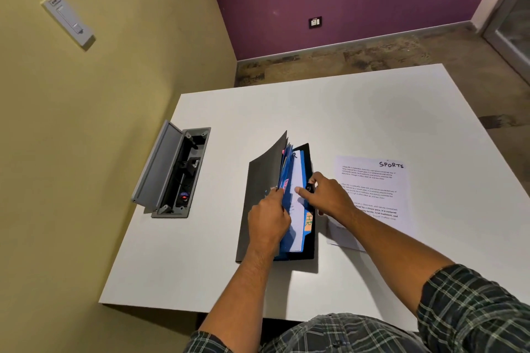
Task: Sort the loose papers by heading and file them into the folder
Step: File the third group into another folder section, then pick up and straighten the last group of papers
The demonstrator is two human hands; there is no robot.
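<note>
A black folder (258, 186) lies open on the white table (358, 112), its front cover raised to the left. Inside are blue dividers (288, 178) with coloured tabs; one orange tab reads "HR" (309, 221). A white sheet (296, 226) lies on the right-hand divider. My left hand (268, 218) grips the edges of the blue dividers and holds them up. My right hand (327, 195) rests on the folder's right edge, forefinger pressing the white sheet. To the right, a stack of loose papers (372, 180) headed "SPORTS" lies flat, partly under my right forearm.
An open grey cable box (172, 172) with sockets is set into the table at the left, its lid standing up. The table's left side meets a yellow wall. Beyond the far edge are the floor and a purple wall.
</note>
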